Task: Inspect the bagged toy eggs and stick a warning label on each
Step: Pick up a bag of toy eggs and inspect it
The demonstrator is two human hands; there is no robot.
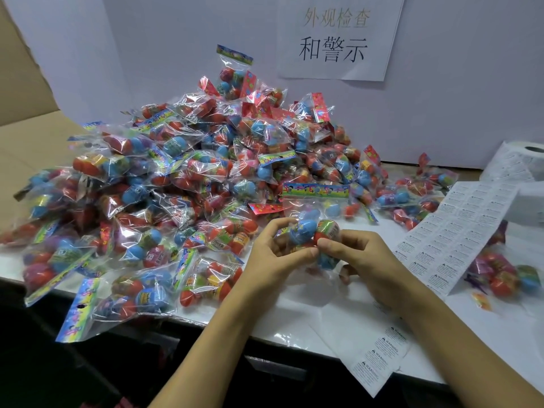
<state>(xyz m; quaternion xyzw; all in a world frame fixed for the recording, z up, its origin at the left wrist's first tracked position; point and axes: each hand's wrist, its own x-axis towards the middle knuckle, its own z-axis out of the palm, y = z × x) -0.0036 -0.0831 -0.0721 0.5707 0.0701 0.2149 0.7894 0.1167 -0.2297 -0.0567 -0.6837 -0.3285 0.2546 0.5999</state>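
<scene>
Bagged toy eggs [313,231] held just above the table [294,307] at near centre, header strip far side, long axis running near to far. Left hand [272,254] and right hand [360,254] both pinch it, thumbs meeting on the near face. Warning label sheet [453,231] lies right, nearer the right hand; unchecked pile [182,178] far left.

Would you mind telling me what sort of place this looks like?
Probably a packing or inspection bench in a toy factory: a big heap of bagged toy eggs covers the table, sheets of warning labels lie at the right, and a printed paper sign hangs on the wall behind.
</scene>
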